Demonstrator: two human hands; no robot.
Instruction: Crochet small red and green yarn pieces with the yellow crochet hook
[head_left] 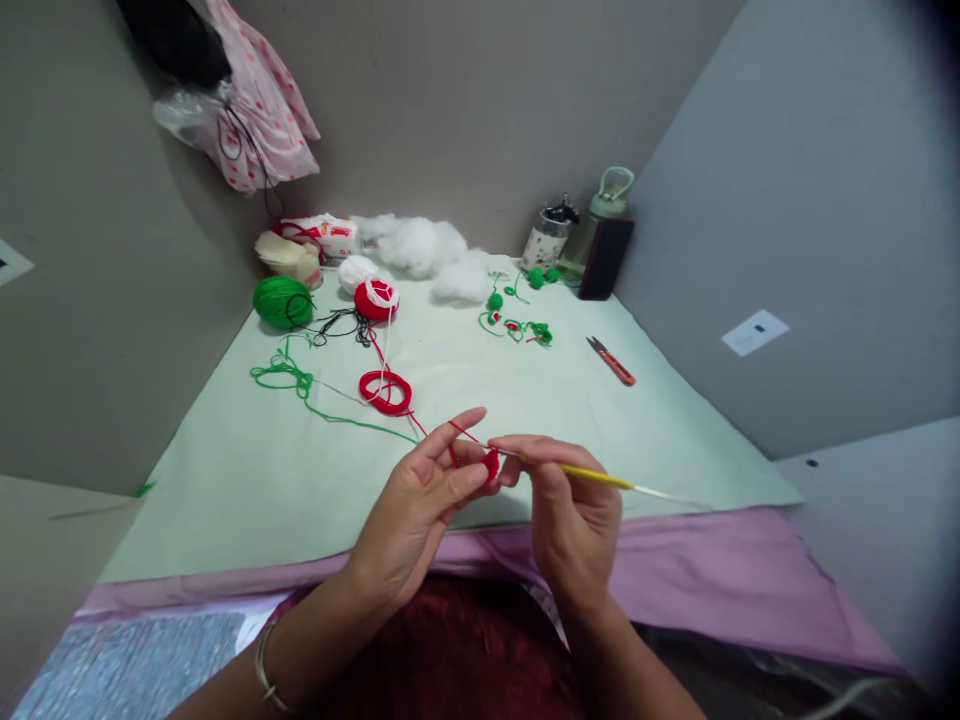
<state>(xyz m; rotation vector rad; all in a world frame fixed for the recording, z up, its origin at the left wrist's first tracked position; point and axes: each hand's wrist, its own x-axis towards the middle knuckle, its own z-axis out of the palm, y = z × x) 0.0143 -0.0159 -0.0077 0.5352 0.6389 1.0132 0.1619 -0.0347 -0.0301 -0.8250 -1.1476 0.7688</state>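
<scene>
My left hand point(431, 490) pinches a small red crochet piece point(491, 464) between thumb and fingers, and red yarn runs over its raised index finger. In my right hand point(574, 510) is a crochet hook point(596, 476) with a yellow handle, held like a pen. The hook's metal tip meets the red piece; the stitch there is too small to make out. From my left hand the red yarn leads back to a loose red coil point(385, 392) and a red yarn ball point(375, 300) with white strands over it.
Green yarn point(281, 302) and white stuffing point(424, 248) lie at the back. Small green and red crochet pieces point(514, 326) rest right of centre, near orange thread snips point(611, 361). A phone point(607, 260) leans by a bottle point(611, 195). Grey walls point(480, 130) enclose the table.
</scene>
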